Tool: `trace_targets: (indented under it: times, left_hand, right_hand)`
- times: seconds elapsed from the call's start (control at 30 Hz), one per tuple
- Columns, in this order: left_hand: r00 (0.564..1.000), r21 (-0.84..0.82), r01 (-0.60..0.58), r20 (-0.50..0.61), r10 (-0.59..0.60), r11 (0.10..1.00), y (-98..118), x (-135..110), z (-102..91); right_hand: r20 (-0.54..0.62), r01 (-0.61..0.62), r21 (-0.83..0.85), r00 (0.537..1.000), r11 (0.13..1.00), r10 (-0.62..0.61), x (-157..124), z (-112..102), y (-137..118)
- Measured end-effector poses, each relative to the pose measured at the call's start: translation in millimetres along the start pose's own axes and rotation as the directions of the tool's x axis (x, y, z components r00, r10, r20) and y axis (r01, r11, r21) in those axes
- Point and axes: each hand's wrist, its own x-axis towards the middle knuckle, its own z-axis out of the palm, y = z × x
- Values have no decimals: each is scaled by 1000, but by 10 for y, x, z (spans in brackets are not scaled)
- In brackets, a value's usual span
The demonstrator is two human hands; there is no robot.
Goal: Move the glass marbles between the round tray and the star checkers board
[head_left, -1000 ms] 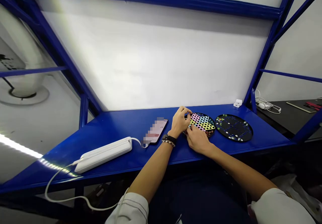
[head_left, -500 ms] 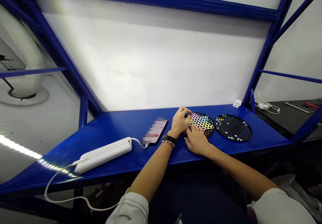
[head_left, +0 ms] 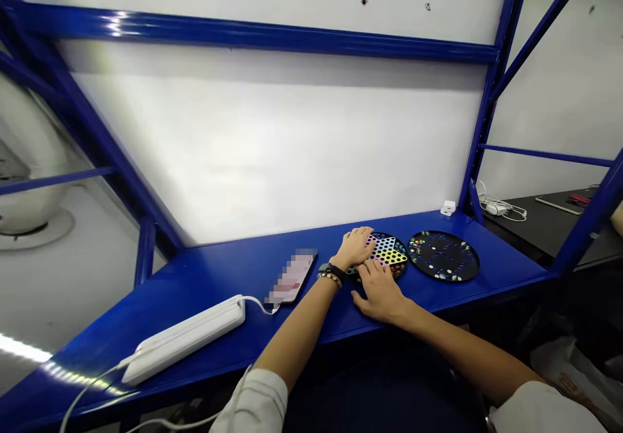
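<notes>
We see our left grip [head_left: 357,246] resting on the left rim of a round board [head_left: 392,251] with a many-coloured star of holes. Our right grip [head_left: 382,290] lies flat on the blue tabletop [head_left: 219,271], fingers stretched to the board's near edge. Just right of the board sits a black round tray [head_left: 444,256]; to the left lie a phone [head_left: 291,278] and, joined to it by a cable [head_left: 254,301], a long white power bank [head_left: 185,339].
</notes>
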Motion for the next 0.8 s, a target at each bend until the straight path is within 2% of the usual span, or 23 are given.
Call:
trace_targets:
  times: [0.1, 0.17, 0.27, 0.43, 0.6, 0.7, 0.8]
  left_hand:
    - [985, 60, -6, 175, -5, 998, 69, 153, 129]
    - [976, 87, -1, 218, -18, 996, 107, 174, 217]
    - [976, 103, -27, 220, 4, 994, 131, 132, 298]
    - [975, 115, -70, 216, 44, 991, 150, 68, 294]
    - [980, 106, -78, 189, 57, 991, 145, 37, 275]
    - [971, 97, -132, 211, 109, 986, 146, 29, 269]
    - [976, 55, -134, 183, 122, 989, 172, 22, 256]
  right_hand:
    - [-32, -32, 23, 999, 999, 33, -18, 14, 21]
    - [-40, -36, 34, 999, 999, 37, -22, 13, 31]
    - [-30, -29, 34, 999, 999, 30, -22, 0, 33]
    - [-22, -39, 42, 999, 998, 40, -23, -10, 36]
    - [-100, -20, 177, 994, 984, 38, 9, -50, 109]
    - [-195, -56, 192, 976, 980, 94, 77, -175, 312]
    - [-276, -194, 134, 934, 972, 225, 148, -387, 747]
